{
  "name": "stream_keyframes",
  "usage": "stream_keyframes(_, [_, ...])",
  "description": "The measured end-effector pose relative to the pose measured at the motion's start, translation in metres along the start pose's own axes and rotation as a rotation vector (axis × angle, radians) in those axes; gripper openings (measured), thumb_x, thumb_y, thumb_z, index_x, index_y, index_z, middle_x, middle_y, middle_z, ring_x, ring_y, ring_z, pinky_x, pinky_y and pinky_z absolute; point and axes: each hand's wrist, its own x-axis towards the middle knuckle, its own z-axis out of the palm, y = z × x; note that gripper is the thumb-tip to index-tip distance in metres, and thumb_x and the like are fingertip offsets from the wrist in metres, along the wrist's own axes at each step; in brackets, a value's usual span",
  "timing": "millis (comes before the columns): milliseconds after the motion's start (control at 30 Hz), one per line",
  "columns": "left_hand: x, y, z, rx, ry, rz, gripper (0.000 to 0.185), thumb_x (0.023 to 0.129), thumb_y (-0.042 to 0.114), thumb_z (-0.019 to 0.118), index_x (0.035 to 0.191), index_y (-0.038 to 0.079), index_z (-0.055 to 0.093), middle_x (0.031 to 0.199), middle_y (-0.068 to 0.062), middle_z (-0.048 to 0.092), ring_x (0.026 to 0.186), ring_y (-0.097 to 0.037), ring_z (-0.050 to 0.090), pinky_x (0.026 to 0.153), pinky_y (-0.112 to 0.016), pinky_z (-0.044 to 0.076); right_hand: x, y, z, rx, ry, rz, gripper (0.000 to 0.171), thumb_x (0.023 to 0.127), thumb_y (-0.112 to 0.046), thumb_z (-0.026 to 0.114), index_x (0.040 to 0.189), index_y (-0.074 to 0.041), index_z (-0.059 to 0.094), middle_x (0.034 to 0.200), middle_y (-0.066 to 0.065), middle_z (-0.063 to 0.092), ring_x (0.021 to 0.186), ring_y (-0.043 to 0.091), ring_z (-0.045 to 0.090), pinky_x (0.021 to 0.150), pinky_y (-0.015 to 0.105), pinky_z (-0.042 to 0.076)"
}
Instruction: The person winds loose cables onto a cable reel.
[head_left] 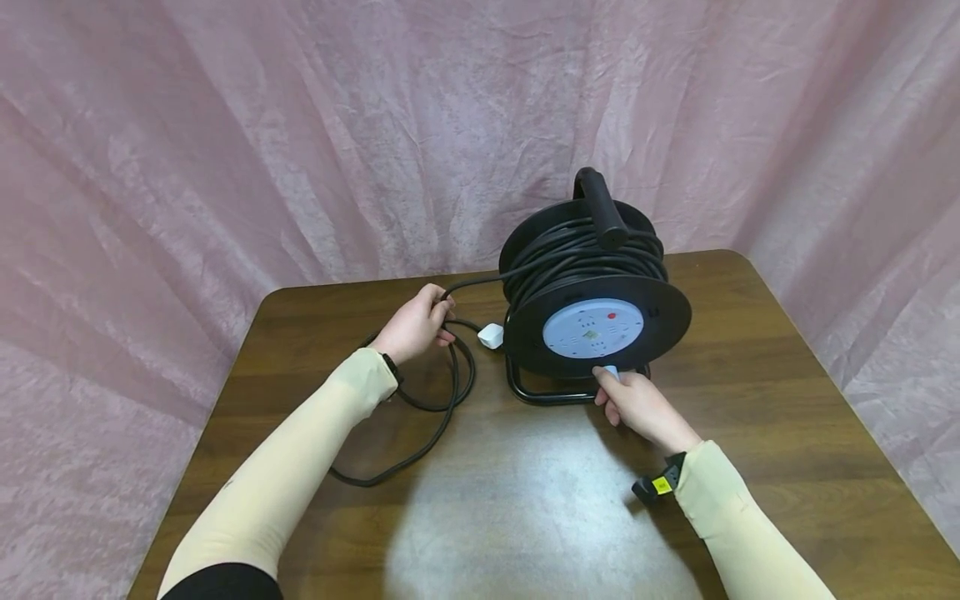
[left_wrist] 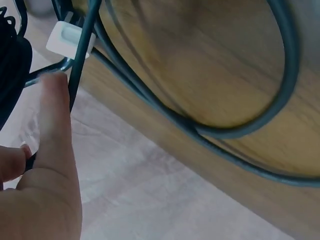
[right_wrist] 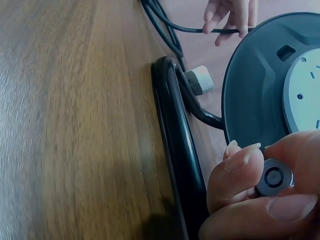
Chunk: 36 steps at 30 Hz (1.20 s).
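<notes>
A black cable reel (head_left: 517, 346) stands on its tubular frame, wound with black cable and bearing a pale socket face (head_left: 592, 329). At the reel's lower front edge, my right hand (head_left: 637, 404) grips a small grey-blue knob (right_wrist: 274, 177) between thumb and curled fingers. To the left of the reel, my left hand (head_left: 416, 325) pinches the cable (head_left: 476, 283) where it runs off the drum. In the left wrist view the index finger (left_wrist: 54, 110) lies straight along the cable. A white plug (head_left: 491, 336) rests beside the reel frame, close to the left hand.
Loose cable loops (head_left: 450, 408) lie on the wooden table (head_left: 525, 500) below the left hand. The reel's carrying handle (head_left: 603, 208) rises at the top. A pink curtain (head_left: 420, 125) hangs right behind the table's back edge.
</notes>
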Motion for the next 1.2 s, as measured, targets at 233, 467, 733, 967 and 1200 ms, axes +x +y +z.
stream_keyframes(233, [0.003, -0.002, 0.005, -0.017, -0.017, -0.008, 0.030, 0.113, 0.029, 0.041, 0.131, 0.008, 0.053, 0.121, -0.014, 0.060, 0.099, -0.033, 0.070, 0.091, -0.048, 0.057, 0.001, -0.004, 0.010, 0.052, 0.004, 0.008, 0.064, 0.106, -0.056, 0.044, 0.084, 0.000, 0.066, 0.057, 0.003, 0.056, 0.057, 0.018, 0.049, 0.060, 0.032, 0.040])
stream_keyframes(467, [0.000, 0.000, 0.008, 0.081, -0.020, 0.045, 0.031, 0.113, 0.021, 0.042, 0.133, 0.004, 0.059, 0.128, -0.015, 0.064, 0.094, -0.022, 0.069, 0.087, -0.040, 0.058, 0.002, -0.010, 0.020, 0.053, -0.011, -0.007, 0.063, 0.107, -0.055, 0.044, 0.085, 0.000, 0.066, 0.057, 0.003, 0.056, 0.058, 0.019, 0.051, 0.064, 0.032, 0.041])
stream_keyframes(733, [-0.005, 0.001, 0.013, 0.072, -0.005, 0.038, 0.025, 0.112, 0.020, 0.045, 0.129, 0.005, 0.056, 0.125, -0.019, 0.064, 0.086, -0.022, 0.071, 0.083, -0.044, 0.059, 0.002, -0.015, 0.028, 0.051, -0.014, 0.008, 0.060, 0.107, -0.053, 0.043, 0.083, -0.003, 0.066, 0.057, 0.003, 0.057, 0.058, 0.019, 0.052, 0.064, 0.032, 0.041])
stream_keyframes(967, [-0.007, -0.006, 0.017, 0.036, -0.052, 0.005, 0.022, 0.112, 0.015, 0.046, 0.129, 0.001, 0.049, 0.118, -0.025, 0.063, 0.080, -0.022, 0.072, 0.079, -0.045, 0.060, 0.004, -0.017, 0.032, 0.053, -0.021, 0.002, 0.061, 0.107, -0.053, 0.044, 0.085, -0.002, 0.067, 0.057, 0.003, 0.056, 0.057, 0.017, 0.050, 0.063, 0.032, 0.040])
stream_keyframes(1200, [-0.008, -0.007, 0.019, 0.121, -0.074, 0.007, 0.021, 0.110, 0.011, 0.048, 0.124, -0.003, 0.055, 0.113, -0.022, 0.064, 0.078, -0.021, 0.070, 0.073, -0.036, 0.060, 0.005, -0.019, 0.035, 0.063, -0.015, -0.003, 0.060, 0.107, -0.054, 0.044, 0.084, -0.003, 0.067, 0.056, 0.004, 0.056, 0.057, 0.018, 0.051, 0.066, 0.033, 0.041])
